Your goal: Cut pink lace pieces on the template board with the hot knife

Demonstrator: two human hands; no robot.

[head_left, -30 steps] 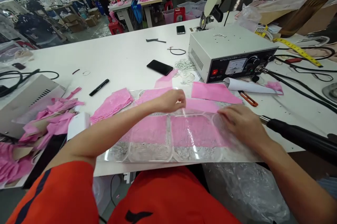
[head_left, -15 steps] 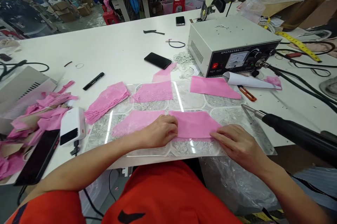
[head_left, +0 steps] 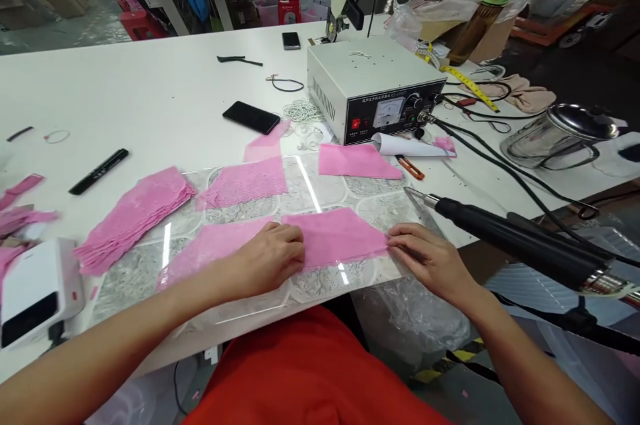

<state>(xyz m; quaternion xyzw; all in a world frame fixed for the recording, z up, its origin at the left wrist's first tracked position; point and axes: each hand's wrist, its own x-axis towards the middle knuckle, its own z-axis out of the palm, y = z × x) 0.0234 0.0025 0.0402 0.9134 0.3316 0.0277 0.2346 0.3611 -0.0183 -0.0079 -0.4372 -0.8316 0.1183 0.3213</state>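
A smooth pink fabric piece (head_left: 335, 235) lies before me on a marbled clear mat (head_left: 320, 284). My left hand (head_left: 277, 255) is closed at its left end, fingers curled and pressed down where it meets a pink lace piece (head_left: 205, 248). The left fingertips are partly hidden. At the opposite end, my right hand (head_left: 430, 255) pinches the tapered corner between thumb and fingers. Behind these lie another lace piece (head_left: 245, 184) and a plain pink piece (head_left: 357, 161). A stack of pink lace pieces (head_left: 135, 215) sits to the left.
A black handheld tool (head_left: 515, 232) with a metal tip juts in from the right, close to my right hand. Its cable runs to a grey control box (head_left: 375, 85). An orange cutter (head_left: 410, 167), a phone (head_left: 251, 117), a marker (head_left: 99, 172) and a glass jug (head_left: 555, 135) are around.
The view has turned to the right, so everything sits further left in it. My right fingers have bent more and now pinch the fabric's corner. My left hand stays at the seam of the pieces.
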